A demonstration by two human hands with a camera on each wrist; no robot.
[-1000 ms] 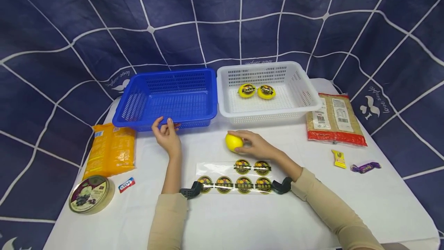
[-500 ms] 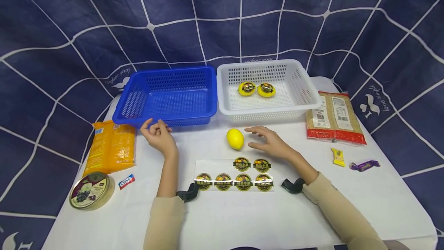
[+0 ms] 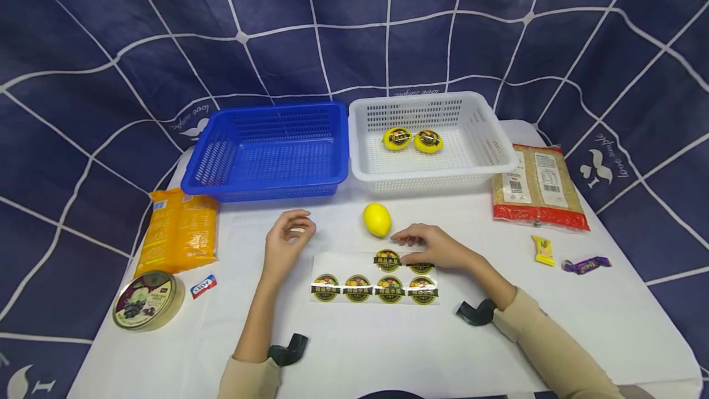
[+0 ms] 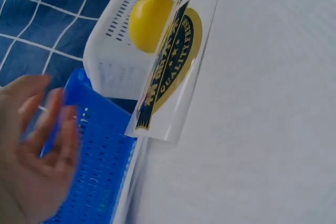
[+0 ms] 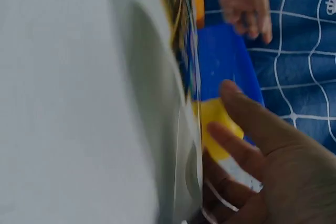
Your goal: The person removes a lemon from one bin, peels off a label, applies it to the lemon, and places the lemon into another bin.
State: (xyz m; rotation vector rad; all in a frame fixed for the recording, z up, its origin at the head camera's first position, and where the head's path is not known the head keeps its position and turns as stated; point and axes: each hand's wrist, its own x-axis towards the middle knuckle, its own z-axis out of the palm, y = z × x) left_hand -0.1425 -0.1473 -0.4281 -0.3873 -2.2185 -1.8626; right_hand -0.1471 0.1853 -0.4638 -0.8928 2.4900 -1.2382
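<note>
A yellow lemon (image 3: 376, 220) lies on the white table, just behind a clear sheet of round black-and-gold stickers (image 3: 357, 289). My right hand (image 3: 434, 247) is over the sheet's right end, its fingers partly covering a sticker in the back row. In the right wrist view its thumb and fingers are apart near the sheet's edge; contact cannot be told. My left hand (image 3: 285, 245) hovers left of the sheet, fingers loosely bent and holding nothing. The left wrist view shows that hand (image 4: 44, 150) blurred, beside the blue basket.
A blue basket (image 3: 266, 193) and a white basket (image 3: 432, 174) with two stickered lemons (image 3: 428, 141) stand at the back. Left are an orange packet (image 3: 180, 229), a round tin (image 3: 148, 300) and a small wrapper (image 3: 203, 286). Right are a grain bag (image 3: 540, 186) and two candies (image 3: 543, 250).
My right hand let go of the lemon, drew back and came down over the sticker sheet. My left hand moved away from the blue basket, toward me and to the right.
</note>
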